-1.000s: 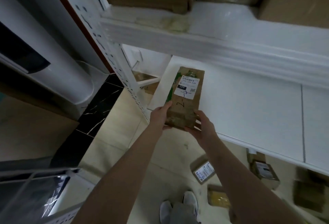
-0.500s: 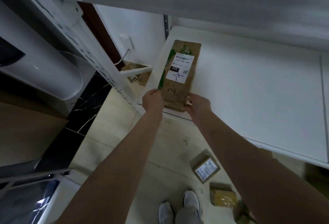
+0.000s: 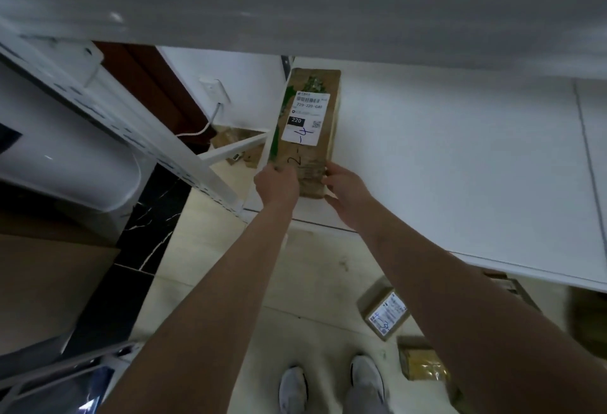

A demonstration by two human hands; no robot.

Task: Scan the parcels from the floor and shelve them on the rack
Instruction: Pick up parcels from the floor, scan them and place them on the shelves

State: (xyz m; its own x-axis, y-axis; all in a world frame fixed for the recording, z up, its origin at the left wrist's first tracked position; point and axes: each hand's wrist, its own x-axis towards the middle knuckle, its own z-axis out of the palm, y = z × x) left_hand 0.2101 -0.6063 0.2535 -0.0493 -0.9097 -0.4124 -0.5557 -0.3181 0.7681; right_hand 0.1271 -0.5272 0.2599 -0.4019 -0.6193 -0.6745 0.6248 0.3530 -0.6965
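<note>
Hands are out at full reach in the head view, both on the near end of the long brown parcel (image 3: 307, 131). It lies flat on the white shelf board (image 3: 443, 150), tight against the board's left edge and close to the perforated rack upright (image 3: 138, 137). Its long axis runs straight away from the person: the near end sits just inside the front lip, and the far end is deep under the upper shelf. The white shipping label (image 3: 306, 118) faces up. The left hand (image 3: 277, 183) grips the near-left corner with its fingers curled over the top face. The right hand (image 3: 345, 187) holds the near-right edge with the thumb tip on the rim, though the fingers underneath are hidden. The two hands are about level, neither clearly nearer, and the whole parcel stretches ahead of them, beyond the fingertips. Any last nudge would therefore run along its length, and the hands look free to let go and draw straight back. This one looks all but shelved. Down on the tiled floor (image 3: 315, 282), a labelled cardboard box (image 3: 384, 311) and a yellowish packet (image 3: 422, 362) lie beside the person's grey shoes (image 3: 330, 384), waiting their turn.
</note>
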